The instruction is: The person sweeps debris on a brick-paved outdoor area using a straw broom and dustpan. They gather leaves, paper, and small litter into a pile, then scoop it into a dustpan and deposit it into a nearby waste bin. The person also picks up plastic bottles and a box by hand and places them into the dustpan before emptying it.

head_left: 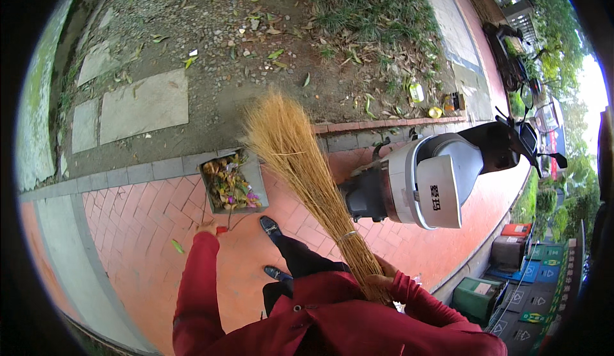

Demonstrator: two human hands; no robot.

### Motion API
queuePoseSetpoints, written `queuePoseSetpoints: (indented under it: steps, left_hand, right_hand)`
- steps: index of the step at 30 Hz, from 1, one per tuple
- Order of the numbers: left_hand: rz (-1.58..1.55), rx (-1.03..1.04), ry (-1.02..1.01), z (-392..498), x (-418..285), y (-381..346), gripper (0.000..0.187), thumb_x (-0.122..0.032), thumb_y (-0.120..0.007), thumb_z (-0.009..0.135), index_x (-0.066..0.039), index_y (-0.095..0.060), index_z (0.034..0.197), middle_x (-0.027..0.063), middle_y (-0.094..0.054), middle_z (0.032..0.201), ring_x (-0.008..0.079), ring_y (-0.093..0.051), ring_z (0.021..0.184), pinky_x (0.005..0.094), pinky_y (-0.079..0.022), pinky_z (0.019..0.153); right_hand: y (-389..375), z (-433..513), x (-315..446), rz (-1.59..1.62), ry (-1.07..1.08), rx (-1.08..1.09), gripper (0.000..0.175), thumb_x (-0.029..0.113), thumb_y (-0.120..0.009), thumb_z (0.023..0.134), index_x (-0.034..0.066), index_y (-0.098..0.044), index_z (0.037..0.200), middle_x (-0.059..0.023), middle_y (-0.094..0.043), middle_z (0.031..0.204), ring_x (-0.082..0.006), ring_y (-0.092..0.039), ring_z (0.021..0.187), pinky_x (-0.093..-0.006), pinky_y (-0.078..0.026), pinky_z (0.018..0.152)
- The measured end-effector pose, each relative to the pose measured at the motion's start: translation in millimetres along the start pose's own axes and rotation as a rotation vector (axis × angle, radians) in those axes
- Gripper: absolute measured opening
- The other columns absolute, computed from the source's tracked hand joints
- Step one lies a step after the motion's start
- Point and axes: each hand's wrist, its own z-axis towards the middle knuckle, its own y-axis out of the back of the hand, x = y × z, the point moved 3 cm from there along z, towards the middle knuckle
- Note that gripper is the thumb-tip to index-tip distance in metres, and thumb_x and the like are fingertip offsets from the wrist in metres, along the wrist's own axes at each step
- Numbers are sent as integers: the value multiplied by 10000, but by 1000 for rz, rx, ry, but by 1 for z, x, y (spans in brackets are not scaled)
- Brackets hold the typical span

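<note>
My left hand (206,227) grips the wire handle of a grey dustpan (257,176) by its red grip (221,230). Dry leaves and purple petals (229,183) lie heaped inside the pan, which is beside the grey kerb. My right hand (382,278) is closed around the lower shaft of a straw broom (319,188), near my waist. A metal band (346,235) binds the broom's stalks. Its bristles fan out past the dustpan's right side, over the kerb and the bare soil; whether they touch the ground I cannot tell.
An electric scooter (422,178) stands on the red brick paving (158,260) to the right of the broom. Farther right are several waste bins (477,298). Beyond the kerb (144,172) lie stone slabs (144,106), gravel and grass (379,5). A green leaf (178,246) rests on the paving.
</note>
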Motion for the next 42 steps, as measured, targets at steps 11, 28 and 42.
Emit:
queuePoseSetpoints:
  steps: [11,28,42]
  left_hand:
    - [-880,-412,470,-263,-39,-183,249,-309,-630,691,-74,-562,737,144,-576,637,282,-575,617,370,-439,555]
    - [-1795,-1061,1689,-461,-366,-478,345,-373,-628,645,-56,-550,757,124,-573,679,271,-554,647,379,-432,603]
    - [-2446,-1471,2944,-417,-677,-505,250,-190,-654,653,-29,-561,821,11,-507,567,110,-454,455,265,-367,417]
  right_hand:
    - [-63,48,22,-649,159,287,795,209,-701,639,10,-257,1267,-101,-465,1134,-164,-477,1007,-297,-392,853]
    - [-233,111,-114,-1420,-422,793,411,210,-589,752,22,-449,1091,-110,-583,803,-233,-587,607,-371,-499,508]
    - [-339,-9,-302,-1846,-580,1424,535,181,-672,688,91,-451,1167,-66,-570,939,-174,-565,809,-307,-483,661]
